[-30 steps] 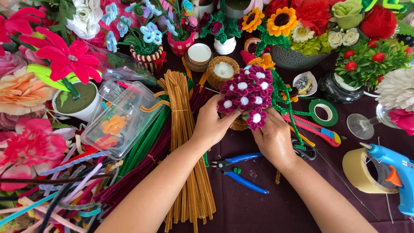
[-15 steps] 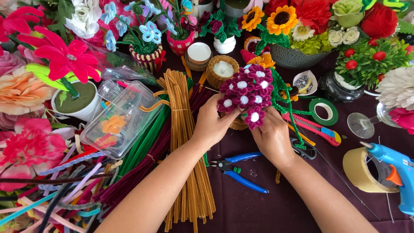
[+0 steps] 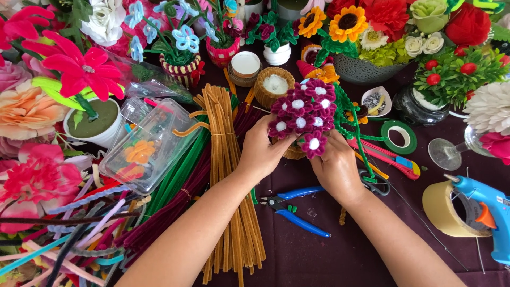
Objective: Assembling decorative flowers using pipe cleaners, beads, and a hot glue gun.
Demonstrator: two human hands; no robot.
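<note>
Both my hands hold a bunch of dark magenta pipe-cleaner flowers [image 3: 300, 114] with white centres, above a small woven basket [image 3: 294, 153] that is mostly hidden. My left hand [image 3: 264, 150] grips the bunch from the left, fingers curled under the blooms. My right hand [image 3: 336, 165] closes on it from the right and below, near the lowest flower. Green twisted stems [image 3: 350, 123] run out to the right of the bunch.
Blue-handled pliers [image 3: 297, 206] lie just below my hands. Bundles of tan, green and maroon pipe cleaners [image 3: 226, 175] lie left, beside a clear plastic box [image 3: 149, 146]. A blue glue gun [image 3: 491, 210], tape rolls [image 3: 449, 210], a red cutter [image 3: 388, 157] and potted craft flowers surround the table.
The flower bunch has tipped slightly; my fingers have shifted a little around its base. Both arms stay in nearly the same place.
</note>
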